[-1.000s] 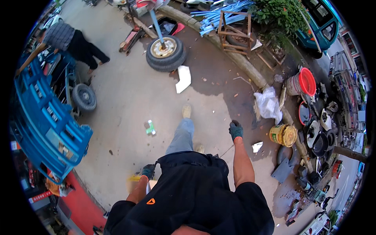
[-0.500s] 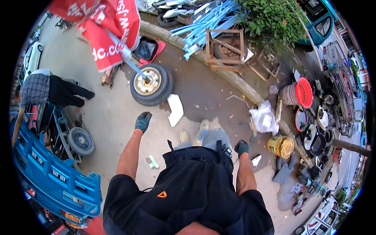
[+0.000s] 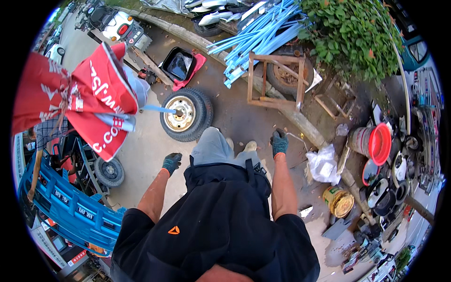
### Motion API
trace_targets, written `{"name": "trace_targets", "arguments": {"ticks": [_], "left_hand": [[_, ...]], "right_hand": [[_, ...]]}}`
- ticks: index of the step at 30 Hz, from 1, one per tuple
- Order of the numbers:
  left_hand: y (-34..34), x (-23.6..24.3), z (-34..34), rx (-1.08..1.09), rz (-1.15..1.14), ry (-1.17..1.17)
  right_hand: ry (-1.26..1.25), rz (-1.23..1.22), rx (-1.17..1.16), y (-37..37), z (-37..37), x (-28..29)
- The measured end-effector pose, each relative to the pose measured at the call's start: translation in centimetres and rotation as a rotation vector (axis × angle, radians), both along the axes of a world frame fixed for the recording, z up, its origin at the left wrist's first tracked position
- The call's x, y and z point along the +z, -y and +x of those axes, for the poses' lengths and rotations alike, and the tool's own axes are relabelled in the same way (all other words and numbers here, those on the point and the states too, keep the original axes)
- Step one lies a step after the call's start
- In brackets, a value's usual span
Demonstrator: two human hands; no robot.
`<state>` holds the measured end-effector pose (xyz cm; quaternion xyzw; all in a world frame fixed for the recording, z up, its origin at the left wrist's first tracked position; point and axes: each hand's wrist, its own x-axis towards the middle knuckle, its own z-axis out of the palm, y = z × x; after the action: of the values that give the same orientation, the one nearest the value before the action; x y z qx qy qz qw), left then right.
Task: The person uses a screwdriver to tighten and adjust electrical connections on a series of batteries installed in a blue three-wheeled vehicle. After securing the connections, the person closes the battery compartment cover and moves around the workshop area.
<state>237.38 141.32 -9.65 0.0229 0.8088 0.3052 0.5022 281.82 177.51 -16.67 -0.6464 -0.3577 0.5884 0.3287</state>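
Note:
My left hand [image 3: 172, 162], in a dark green glove, hangs empty beside my left hip, its fingers loosely bent and a little apart. Farther forward on the other side, my right hand [image 3: 279, 142], gloved alike, is also empty with loosely bent fingers. Ahead of my left hand lies a stack of tyres [image 3: 203, 115] with a pale wheel rim [image 3: 179, 114] on top. A blue pole [image 3: 159, 109] rises from the rim's centre toward a gathered red umbrella canopy [image 3: 101, 96]. Neither hand touches anything.
Beyond the tyres are a black tub [image 3: 178, 64] and a parked scooter [image 3: 117, 24]. A kerb [image 3: 300, 121], blue poles [image 3: 263, 35] and a wooden frame [image 3: 275, 102] line the right front. Buckets and scrap lie right. A person [image 3: 50, 131] stands by a blue truck [image 3: 75, 202].
I have stepped forward, and the tyres are nearer my legs. My right hand has swung forward and my left one back. A white angled piece is now out of sight.

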Motion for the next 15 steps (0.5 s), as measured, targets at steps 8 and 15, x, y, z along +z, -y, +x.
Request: {"name": "trace_targets", "arguments": {"ticks": [8, 15], "left_hand": [[-20.7, -5.5, -10.7, -0.115, 0.067, -0.01], [-45.8, -15.9, -18.0, -0.379, 0.089, 0.06]], "right_hand": [[0.019, 0.122, 0.009, -13.8, -8.3, 4.2], [0.173, 0.114, 0.2, -15.2, -18.6, 2.8]]}}
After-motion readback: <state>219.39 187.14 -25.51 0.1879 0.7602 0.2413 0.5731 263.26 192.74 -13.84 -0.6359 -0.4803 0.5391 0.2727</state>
